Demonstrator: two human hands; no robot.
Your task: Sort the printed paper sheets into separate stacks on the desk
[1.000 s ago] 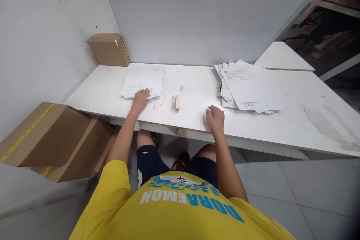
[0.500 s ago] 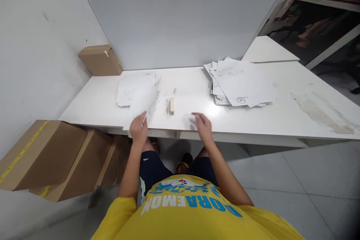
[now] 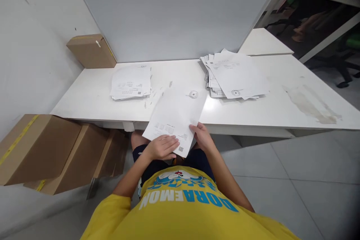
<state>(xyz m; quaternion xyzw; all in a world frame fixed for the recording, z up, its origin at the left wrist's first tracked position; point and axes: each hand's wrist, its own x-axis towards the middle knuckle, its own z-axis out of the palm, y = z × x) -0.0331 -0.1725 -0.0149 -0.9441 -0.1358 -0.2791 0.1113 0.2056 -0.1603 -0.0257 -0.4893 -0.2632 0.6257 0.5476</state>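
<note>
A printed sheet of paper (image 3: 177, 110) with a round stamp and a small square code lies tilted across the desk's front edge, its near end over my lap. My right hand (image 3: 202, 135) pinches its right edge, thumb on top. At the near left edge, my left hand (image 3: 162, 147) grips the sheet with its fingers laid over the print. Whether there is more than one sheet in my hands, I cannot tell. To the left sits a low paper stack (image 3: 131, 82); a taller, uneven paper stack (image 3: 236, 77) is on the right.
The white desk (image 3: 281, 110) runs against a grey-white panel (image 3: 174, 15). A cardboard box (image 3: 91, 50) stands at its back left corner. More cardboard boxes (image 3: 42, 150) are beside the desk at left. At far right, part of a person's arm (image 3: 305, 30) shows.
My left hand has brought the sheet from the left stack to the middle, and my right hand has taken its right edge. The small beige stapler is now hidden, apparently by the sheet.
</note>
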